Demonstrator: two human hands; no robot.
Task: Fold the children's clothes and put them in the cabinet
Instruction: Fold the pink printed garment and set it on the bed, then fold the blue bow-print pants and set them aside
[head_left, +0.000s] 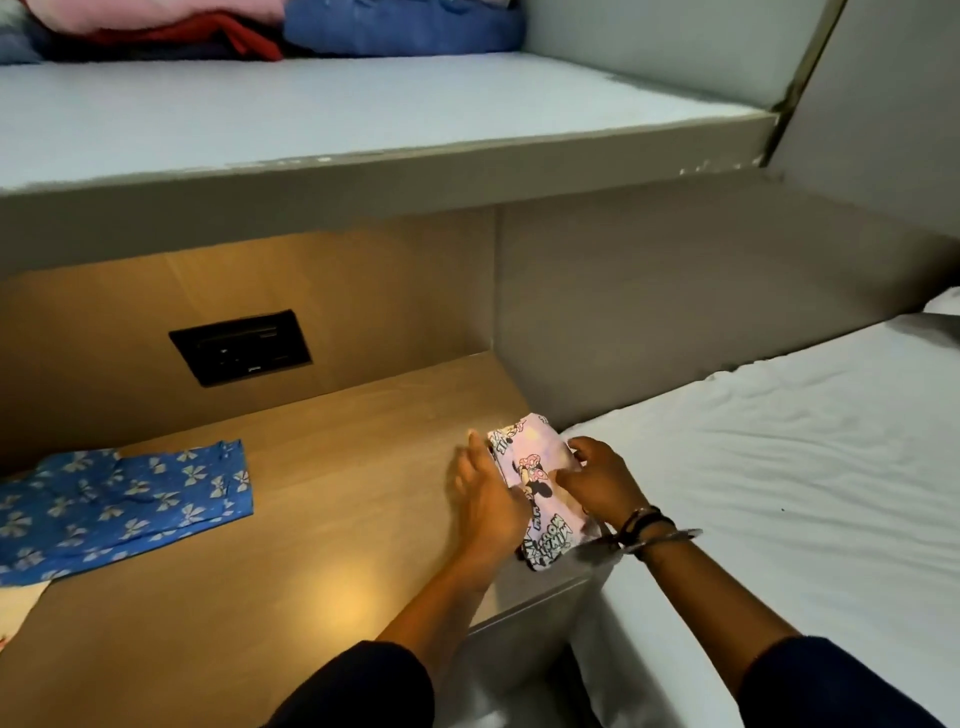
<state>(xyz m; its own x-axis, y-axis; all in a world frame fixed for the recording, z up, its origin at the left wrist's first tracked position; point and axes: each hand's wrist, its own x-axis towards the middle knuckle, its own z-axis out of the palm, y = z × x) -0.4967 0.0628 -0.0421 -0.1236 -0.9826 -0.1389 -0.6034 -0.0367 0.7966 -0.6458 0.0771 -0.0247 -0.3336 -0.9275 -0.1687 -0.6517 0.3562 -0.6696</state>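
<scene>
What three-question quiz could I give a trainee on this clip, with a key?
1. True or false: both hands touch the pink cartoon-print garment.
2. Which item lies flat at the left of the wooden surface? A) a red towel B) the blue bow-print garment C) a white sock
3. Where do the already stacked clothes sit?

Key
1. True: the left hand presses its left edge and the right hand grips its right side.
2. B.
3. On the upper shelf, at the top left of the view.
</scene>
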